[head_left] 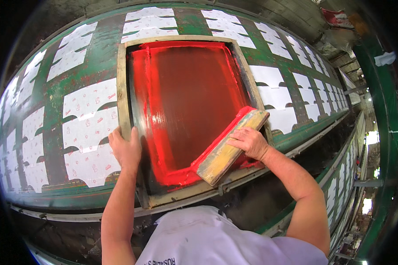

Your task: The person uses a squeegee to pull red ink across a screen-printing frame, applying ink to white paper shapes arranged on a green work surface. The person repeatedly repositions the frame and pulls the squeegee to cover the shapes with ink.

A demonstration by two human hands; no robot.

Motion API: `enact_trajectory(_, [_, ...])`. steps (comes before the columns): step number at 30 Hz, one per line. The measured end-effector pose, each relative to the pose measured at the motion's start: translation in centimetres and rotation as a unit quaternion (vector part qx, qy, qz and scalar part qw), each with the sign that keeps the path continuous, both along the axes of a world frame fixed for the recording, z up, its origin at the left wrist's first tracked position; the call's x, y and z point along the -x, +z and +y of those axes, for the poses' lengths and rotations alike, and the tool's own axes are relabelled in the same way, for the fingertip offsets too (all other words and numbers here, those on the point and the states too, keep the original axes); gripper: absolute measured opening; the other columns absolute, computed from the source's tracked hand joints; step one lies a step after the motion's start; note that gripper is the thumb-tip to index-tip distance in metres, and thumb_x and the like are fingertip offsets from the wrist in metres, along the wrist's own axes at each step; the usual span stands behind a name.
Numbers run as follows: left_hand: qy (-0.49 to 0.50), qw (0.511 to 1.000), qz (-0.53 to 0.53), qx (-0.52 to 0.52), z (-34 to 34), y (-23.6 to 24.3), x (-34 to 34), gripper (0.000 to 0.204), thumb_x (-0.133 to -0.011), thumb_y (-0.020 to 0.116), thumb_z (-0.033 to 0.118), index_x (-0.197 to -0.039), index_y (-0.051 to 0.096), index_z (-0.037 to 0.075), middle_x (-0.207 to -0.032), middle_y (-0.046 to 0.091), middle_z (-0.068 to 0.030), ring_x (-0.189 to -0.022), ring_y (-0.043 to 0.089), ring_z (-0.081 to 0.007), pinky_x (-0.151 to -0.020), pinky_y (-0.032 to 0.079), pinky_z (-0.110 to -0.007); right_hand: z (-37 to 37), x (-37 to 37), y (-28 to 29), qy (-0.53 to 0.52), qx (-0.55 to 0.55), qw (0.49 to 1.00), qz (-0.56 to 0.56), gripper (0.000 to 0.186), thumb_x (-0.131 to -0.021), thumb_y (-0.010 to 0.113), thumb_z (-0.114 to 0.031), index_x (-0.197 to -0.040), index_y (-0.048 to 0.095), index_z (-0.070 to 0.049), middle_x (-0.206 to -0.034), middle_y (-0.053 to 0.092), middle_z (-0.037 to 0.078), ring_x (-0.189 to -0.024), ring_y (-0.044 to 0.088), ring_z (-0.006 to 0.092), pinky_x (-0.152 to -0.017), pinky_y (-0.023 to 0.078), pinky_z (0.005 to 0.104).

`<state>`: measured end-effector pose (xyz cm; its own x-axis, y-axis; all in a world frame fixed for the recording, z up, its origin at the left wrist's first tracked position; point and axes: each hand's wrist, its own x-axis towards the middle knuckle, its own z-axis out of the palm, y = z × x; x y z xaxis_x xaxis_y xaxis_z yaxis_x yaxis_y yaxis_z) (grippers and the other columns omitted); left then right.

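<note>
A wooden-framed printing screen [194, 106] lies on the long green table, its mesh coated with red ink that is thickest along the edges. My left hand [125, 148] grips the left side of its frame [124, 88], the thumb toward the inner edge. In my right hand [248, 142] is a wide squeegee with a worn wooden handle [227, 152], held slantwise over the near right part of the screen. Red ink clings along the squeegee's far edge, down at the mesh. The palm side of my right hand is hidden.
White cut fabric pieces [90, 132] lie in rows along the green table [57, 106]; those on the left carry small red prints, while those at right [276, 99] look plain. A metal rail [84, 216] runs along the near edge. Another table with white pieces [340, 190] stands at right.
</note>
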<state>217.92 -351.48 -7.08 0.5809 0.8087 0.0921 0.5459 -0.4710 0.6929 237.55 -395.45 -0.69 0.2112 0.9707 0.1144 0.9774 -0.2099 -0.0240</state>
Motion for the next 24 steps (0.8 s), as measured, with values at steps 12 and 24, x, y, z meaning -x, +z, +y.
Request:
enact_trajectory(12, [0.008,0.999,-0.039,-0.008,-0.5,0.1,-0.3,0.049,-0.101,0.084,0.022,-0.138,0.065,-0.003,-0.122,0.063,-0.0218,-0.114,0.063,-0.0424,-0.101,0.052,-0.052,17.9,-19.2,-2.7,0.015,-0.068,0.998,-0.005,0.042,-0.083,0.07,-0.001,-0.12,0.082,-0.016,-0.107,0.077,0.007,-0.103,0.075,0.0308,-0.094,0.058,0.0475])
enact_trajectory(24, [0.031,0.999,-0.025,-0.028,-1.0,0.9,-0.8,0.04,-0.1,0.083,0.017,-0.133,0.068,-0.001,-0.114,0.062,-0.0154,-0.102,0.063,-0.0336,-0.09,0.054,-0.045,31.2,-28.7,-4.7,-0.158,-0.073,0.983,-0.063,0.049,-0.086,0.069,0.005,-0.126,0.084,-0.02,-0.109,0.078,0.011,-0.108,0.077,0.0343,-0.094,0.061,0.0518])
